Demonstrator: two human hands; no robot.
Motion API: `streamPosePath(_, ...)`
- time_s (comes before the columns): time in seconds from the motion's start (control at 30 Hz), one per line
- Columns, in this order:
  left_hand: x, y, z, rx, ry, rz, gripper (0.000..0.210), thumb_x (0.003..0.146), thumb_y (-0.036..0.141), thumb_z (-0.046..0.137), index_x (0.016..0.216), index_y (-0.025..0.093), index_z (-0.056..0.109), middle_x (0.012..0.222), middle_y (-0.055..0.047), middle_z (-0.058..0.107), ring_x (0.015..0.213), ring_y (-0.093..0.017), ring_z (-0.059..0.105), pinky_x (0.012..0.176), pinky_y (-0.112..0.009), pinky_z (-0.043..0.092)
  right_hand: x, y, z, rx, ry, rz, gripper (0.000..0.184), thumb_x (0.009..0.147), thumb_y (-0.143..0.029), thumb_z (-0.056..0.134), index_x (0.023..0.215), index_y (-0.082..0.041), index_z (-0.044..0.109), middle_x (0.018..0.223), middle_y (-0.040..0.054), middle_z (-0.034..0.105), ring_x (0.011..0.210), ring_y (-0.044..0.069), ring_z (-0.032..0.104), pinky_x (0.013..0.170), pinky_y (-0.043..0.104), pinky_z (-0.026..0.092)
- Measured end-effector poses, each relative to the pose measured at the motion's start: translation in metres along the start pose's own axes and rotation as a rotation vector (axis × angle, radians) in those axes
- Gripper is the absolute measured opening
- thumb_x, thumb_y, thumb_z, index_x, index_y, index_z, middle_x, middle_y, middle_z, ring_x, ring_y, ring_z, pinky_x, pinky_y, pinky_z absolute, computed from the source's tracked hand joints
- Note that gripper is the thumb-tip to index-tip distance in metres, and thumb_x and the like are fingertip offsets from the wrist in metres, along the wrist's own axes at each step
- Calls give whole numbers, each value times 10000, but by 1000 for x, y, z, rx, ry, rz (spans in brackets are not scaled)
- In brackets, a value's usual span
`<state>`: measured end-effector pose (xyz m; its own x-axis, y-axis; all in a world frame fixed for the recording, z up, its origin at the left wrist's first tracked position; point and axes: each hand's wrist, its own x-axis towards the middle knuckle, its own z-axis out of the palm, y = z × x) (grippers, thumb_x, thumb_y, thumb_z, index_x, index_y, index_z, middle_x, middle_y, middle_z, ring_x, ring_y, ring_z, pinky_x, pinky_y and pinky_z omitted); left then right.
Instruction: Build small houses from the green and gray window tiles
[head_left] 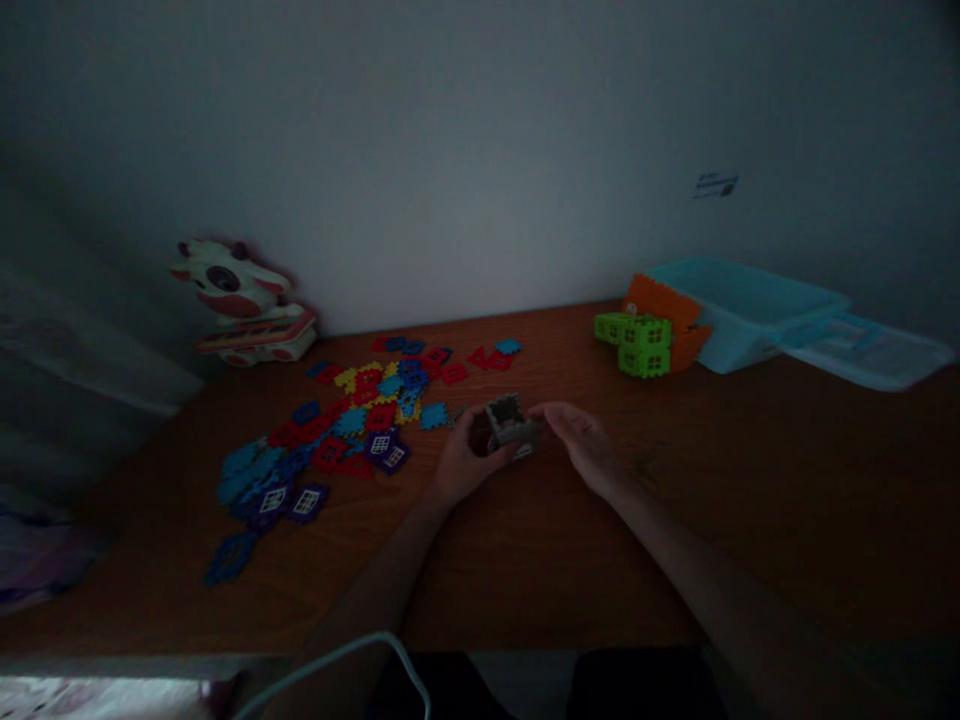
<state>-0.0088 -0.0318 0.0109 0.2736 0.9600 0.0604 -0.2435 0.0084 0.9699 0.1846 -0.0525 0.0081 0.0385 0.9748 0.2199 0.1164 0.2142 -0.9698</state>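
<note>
A small grey open-topped box (508, 412) of interlocking plastic building tiles is held a little above the middle of the table. My left hand (463, 462) is closed around its left and near side, thumb along the front. At the box's right edge, the fingertips of my right hand (581, 440) are pressed together against a wall. Dim light blurs what lies under those fingertips. A small grey tile (456, 415) shows just beyond my left fingers, partly hidden.
Loose red, yellow, blue and purple tiles (352, 422) spread over the left of the table (480, 600). A cow toy (247, 300) stands at the back left. Back right are a joined green tile block (645, 347), orange tiles (679, 320), a blue bin (739, 325) and its clear lid (870, 350).
</note>
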Motion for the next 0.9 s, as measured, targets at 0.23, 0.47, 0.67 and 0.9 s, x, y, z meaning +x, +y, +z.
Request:
streamPosePath(0.23,1,-2,-2,68,48,25,578,590,151,909,1099,216,644,1141,-74,707,1050,-221,682,1027,-381,480,10,16,-15,-475,209,-124,271,895,-463,596,975,-216,673,990,111,715,933,272,678,843,432,540)
streamPosePath(0.47,3,-5,-2,164,78,34,554,616,219,909,1105,210,649,1142,-82,711,1040,-234,681,985,-380,512,7,29,-17,-873,33,-203,329,806,-363,710,1097,-212,676,1132,145,682,1086,348,625,935,528,496)
streamPosePath(0.67,8,-2,-7,-84,143,-40,398,664,271,883,1004,197,689,1057,-55,751,998,-226,695,967,-365,519,11,35,-24,-892,75,-195,340,824,-354,690,1130,-206,682,1204,155,676,1128,349,626,983,539,482)
streamPosePath(0.9,10,14,-10,-604,139,-266,244,878,340,655,1037,162,707,980,-58,766,873,-197,728,804,-330,595,8,24,-24,-909,14,-96,350,856,-358,693,1157,-183,671,1169,145,718,1084,340,657,955,509,505)
